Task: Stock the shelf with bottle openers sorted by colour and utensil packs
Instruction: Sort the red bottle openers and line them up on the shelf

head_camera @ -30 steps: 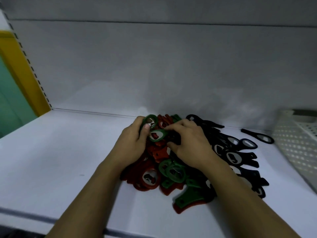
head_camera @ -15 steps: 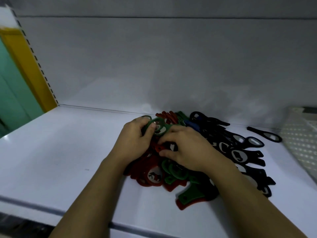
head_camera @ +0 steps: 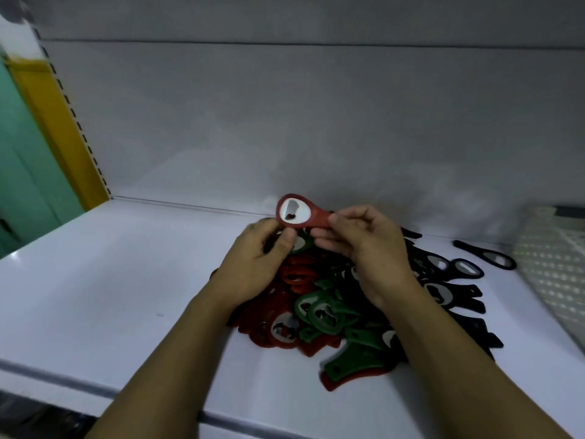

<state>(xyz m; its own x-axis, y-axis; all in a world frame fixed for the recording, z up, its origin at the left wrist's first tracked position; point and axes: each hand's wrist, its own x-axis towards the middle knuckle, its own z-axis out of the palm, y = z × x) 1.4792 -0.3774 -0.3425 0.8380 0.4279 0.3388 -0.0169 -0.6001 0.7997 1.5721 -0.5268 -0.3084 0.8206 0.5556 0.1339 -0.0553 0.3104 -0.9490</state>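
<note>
Right grip (head_camera: 367,248) pinching red opener (head_camera: 311,217), pile (head_camera: 319,315) partly hidden

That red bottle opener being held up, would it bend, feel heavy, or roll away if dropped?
Probably stiff: the red bottle opener juts straight out of the right hand, pinched by its handle, without drooping. Likely light, since fingertips alone carry it. It looks flat, like those in the pile, so it should lie still rather than roll.
</note>
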